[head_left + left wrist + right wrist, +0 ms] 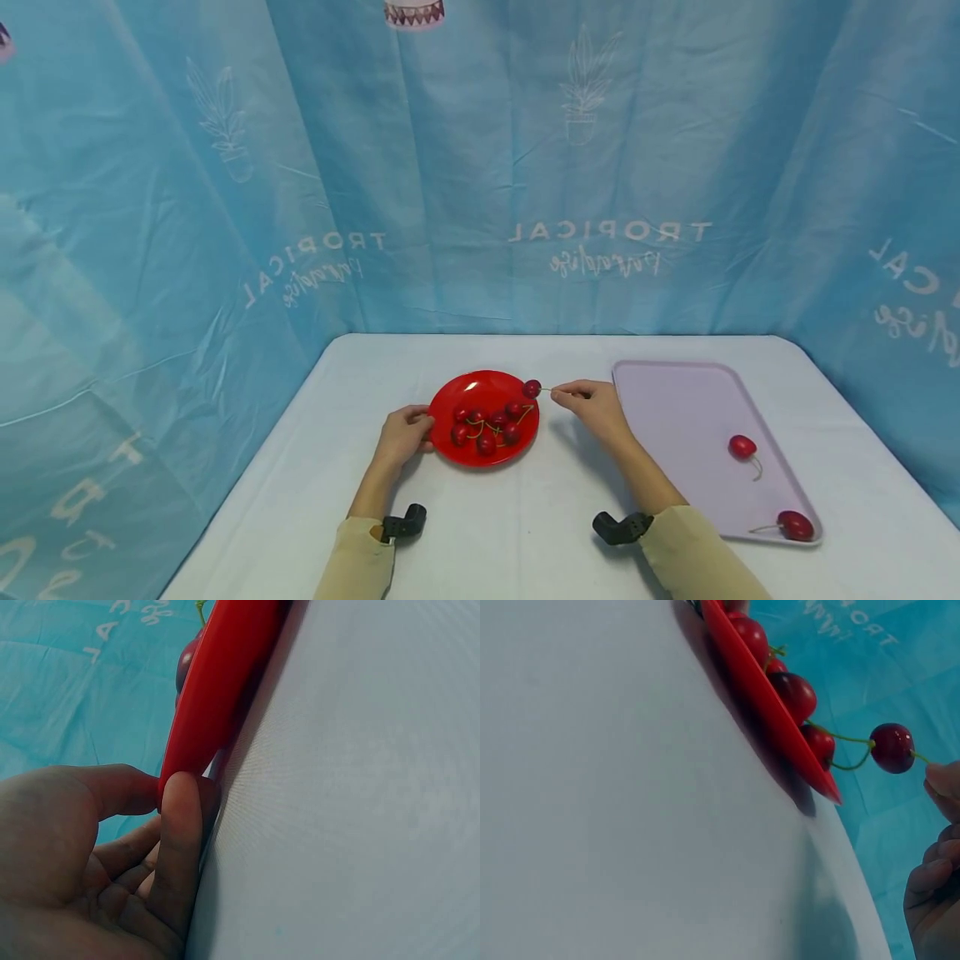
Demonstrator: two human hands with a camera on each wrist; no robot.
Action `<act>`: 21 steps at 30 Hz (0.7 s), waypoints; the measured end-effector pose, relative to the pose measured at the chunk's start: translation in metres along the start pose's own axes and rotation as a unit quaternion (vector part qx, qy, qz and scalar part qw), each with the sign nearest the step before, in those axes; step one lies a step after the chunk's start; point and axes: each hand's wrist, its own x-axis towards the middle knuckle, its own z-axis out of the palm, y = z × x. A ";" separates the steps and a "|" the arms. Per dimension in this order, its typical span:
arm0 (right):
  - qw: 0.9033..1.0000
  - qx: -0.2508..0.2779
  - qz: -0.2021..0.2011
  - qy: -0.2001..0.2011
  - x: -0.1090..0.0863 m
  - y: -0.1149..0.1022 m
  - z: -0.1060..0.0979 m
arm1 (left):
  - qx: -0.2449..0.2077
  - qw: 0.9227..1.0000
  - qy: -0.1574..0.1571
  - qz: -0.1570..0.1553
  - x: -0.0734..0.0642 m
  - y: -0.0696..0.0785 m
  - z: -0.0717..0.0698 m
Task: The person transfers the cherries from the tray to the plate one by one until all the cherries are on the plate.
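A red plate (480, 385) on the table holds several dark red cherries (487, 442) with green stems. My left hand (405, 433) pinches the plate's left rim between thumb and fingers, as the left wrist view shows up close. With thumb and forefinger, my right hand (596, 410) pinches the stem of one cherry (532, 389), which hangs at the plate's upper right edge. In the right wrist view this held cherry (892, 748) is above the plate rim, and the stems of the cherries on the plate overlap it.
A pale lilac tray (667, 450) lies on the right of the white table (480, 533). On it are one cherry (742, 447) near its right side and another cherry (795, 525) in the front right corner. A blue printed curtain (465, 167) encloses the table's back and sides.
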 end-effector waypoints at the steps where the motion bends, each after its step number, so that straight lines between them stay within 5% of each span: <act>1: 1.000 0.000 -0.002 -0.001 0.000 -0.001 0.003 | -0.001 1.000 -0.001 0.000 0.000 0.000 0.000; 21: 1.000 -0.012 -0.003 0.025 -0.002 -0.016 0.062 | 0.017 1.000 0.001 0.003 0.000 -0.001 0.002</act>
